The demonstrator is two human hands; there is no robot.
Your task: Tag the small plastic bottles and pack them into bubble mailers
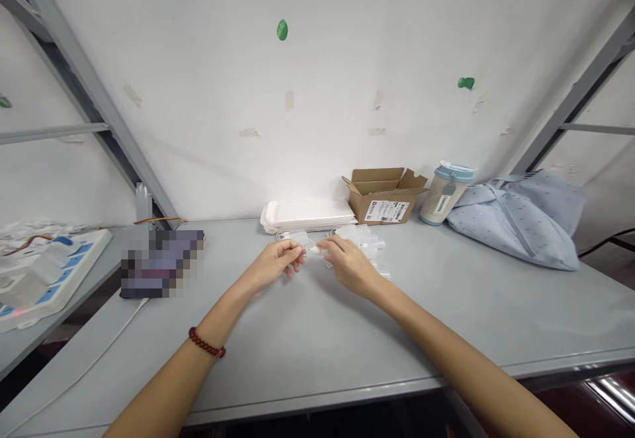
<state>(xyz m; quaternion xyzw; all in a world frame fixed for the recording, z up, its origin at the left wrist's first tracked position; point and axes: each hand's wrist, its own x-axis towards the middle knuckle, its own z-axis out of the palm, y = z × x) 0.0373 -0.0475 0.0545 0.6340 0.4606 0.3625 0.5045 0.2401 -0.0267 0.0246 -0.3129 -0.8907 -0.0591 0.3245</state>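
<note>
Near the stack, our left hand pinches a white piece pointing crosswise toward our right hand, grip unclear.

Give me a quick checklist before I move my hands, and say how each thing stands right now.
1. Left hand and right hand both at the small white piece: ok.
2. Grip on that piece firm: cannot tell; it is too small and blurred.
3. Small clear pieces fully in view: not ok; the right hand partly covers them.
4. Cardboard box open: ok, the top flaps are up.
5. Blue lid on the cup: ok, though whether it is tight cannot be seen.
6. White cable away from the hands: ok, it runs off to the left.
</note>
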